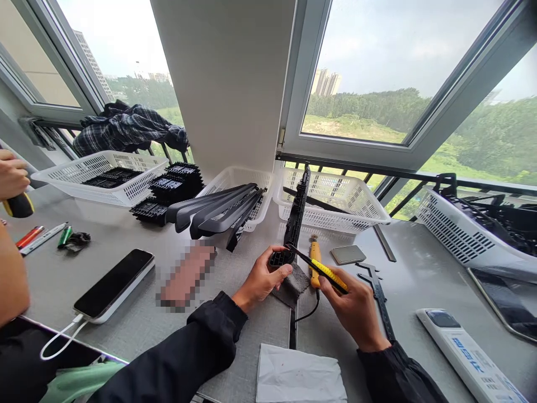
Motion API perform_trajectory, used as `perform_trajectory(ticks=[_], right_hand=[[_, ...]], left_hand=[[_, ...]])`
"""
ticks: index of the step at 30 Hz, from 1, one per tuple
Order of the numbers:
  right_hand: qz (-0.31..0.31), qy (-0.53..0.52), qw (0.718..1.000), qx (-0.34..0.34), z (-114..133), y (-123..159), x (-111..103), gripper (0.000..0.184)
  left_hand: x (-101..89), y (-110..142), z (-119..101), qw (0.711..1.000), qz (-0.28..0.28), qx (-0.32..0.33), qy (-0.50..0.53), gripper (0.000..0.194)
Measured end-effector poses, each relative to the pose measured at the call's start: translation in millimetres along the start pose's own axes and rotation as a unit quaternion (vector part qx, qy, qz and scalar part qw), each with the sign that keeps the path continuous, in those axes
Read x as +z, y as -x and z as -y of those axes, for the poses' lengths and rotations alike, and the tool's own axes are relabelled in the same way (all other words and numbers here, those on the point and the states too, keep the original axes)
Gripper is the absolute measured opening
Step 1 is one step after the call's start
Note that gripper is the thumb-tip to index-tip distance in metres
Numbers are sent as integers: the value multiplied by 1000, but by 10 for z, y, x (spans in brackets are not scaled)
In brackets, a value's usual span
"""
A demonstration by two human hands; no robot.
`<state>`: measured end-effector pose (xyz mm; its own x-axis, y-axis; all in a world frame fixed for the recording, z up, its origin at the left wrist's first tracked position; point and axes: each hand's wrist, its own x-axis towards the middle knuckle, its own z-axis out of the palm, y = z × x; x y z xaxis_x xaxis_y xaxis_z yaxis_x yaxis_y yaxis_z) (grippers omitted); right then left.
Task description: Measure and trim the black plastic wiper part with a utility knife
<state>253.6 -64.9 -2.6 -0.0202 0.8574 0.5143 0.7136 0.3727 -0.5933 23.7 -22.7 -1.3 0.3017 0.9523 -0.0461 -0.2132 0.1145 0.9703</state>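
Observation:
My left hand is closed on the near end of a long black plastic strip, which rises tilted away from me with its ribbed side showing. In my right hand is a yellow-and-black utility knife, its tip against the strip's near end, close to my left fingers. Whether the blade cuts in there is too small to tell. Under the strip lies a dark grey cloth. A yellow corded tool lies just behind the knife, and a caliper lies right of my right hand.
White baskets stand along the window, one holding curved black trim pieces. Beside it are stacked black parts. A charging phone lies left, white paper in front, a power bank right. Another person's hand shows far left.

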Motion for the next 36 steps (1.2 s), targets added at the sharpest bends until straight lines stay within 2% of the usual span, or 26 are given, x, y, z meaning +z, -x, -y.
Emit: perform_trajectory(ticks=[8,13,20,28,33,36], right_hand=[[-7,-5,999,-47,13,-17,-45,19],[-14,14,996,-83,-61,-8,-78,16],[4,23,997,-79,-56,-4,-100,17],[36,9,997,-72,-8,7,-102,18],[15,0,997,-69,-27,1,-101,18],[16,-3,998,-62,-38,-12,-100,19]], left_hand=[[-12,-20,23,1000,6,7,18,70],[-67,-78,44,999,2,38,24,67],[-121,-91,36,999,-11,50,-1,64],[-143,-107,39,999,-25,46,-9,69],[-147,-119,4,999,-33,31,19,71],[-130,-109,-28,998,-16,12,54,72]])
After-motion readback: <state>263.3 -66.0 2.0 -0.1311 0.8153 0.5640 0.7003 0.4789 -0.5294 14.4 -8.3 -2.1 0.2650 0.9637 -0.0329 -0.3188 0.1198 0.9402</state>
